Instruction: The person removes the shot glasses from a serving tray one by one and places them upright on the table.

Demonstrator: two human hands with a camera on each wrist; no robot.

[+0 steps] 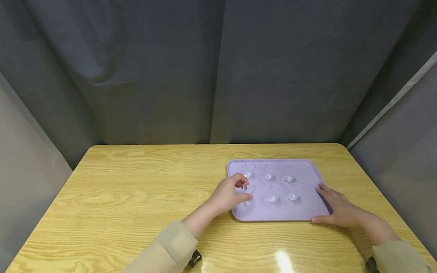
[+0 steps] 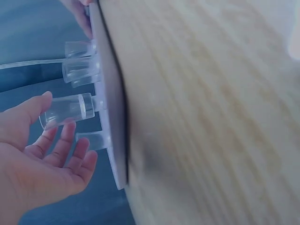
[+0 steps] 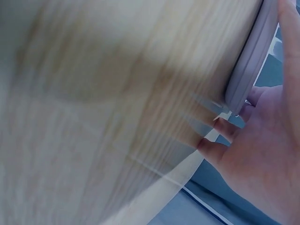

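A lilac tray lies on the wooden table and carries several small clear cups in two rows. My left hand curves loosely around the near-left cup. In the left wrist view the thumb touches that cup, while the other fingers stay relaxed and apart from it. My right hand lies flat on the tray's near right corner, fingers straight. In the right wrist view that hand meets the tray's rim.
The other clear cups stand right of my left hand. Grey curtain walls close in the table at the back and both sides. Bare wood stretches left of the tray.
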